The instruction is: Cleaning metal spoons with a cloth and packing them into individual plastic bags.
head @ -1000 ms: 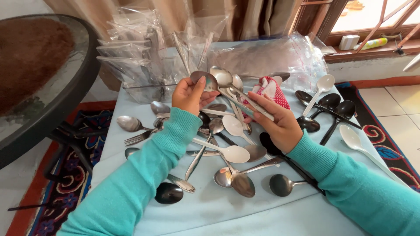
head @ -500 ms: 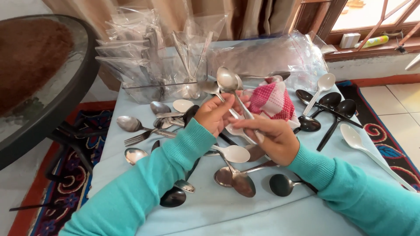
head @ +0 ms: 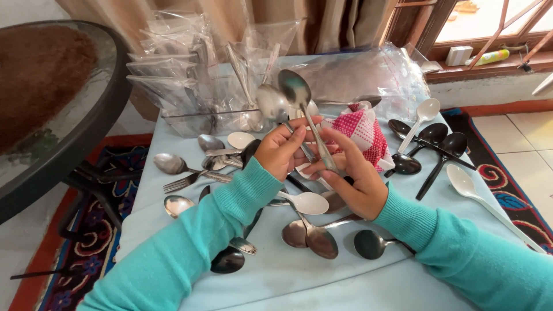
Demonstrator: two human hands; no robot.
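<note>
- Nearest the front edge of the surface [head: 322, 288], covered in pale blue cloth, lie loose spoons: a dark-bowled spoon [head: 228, 260] toward the left, a dark metal spoon [head: 371, 244] toward the right, and a pair of steel spoons [head: 311, 235] between them.
- Just above these, over the middle of the surface, both hands work together in teal sleeves.
- The left hand [head: 282, 152] has its fingers closed on the handles of two steel spoons [head: 286, 99], which stand upright with bowls up.
- The right hand [head: 351, 178] has its fingers curled around the lower handle of the same bundle, and a pink checked cloth [head: 362, 133] sits just behind them, touching the hand.
- Judged from the grip, the step in hand is gathering or wiping a small set of spoons against the cloth.
- The next move seems to call for a firm pinch from one hand so the handles stay aligned while the other lets go.
- A white plastic spoon [head: 308, 203] lies below the hands.
- Toward the right edge lie black plastic spoons [head: 429, 147] and a long white ladle spoon [head: 475, 193].
- At the far edge stand clear plastic bags [head: 178, 75], some already holding cutlery.
</note>
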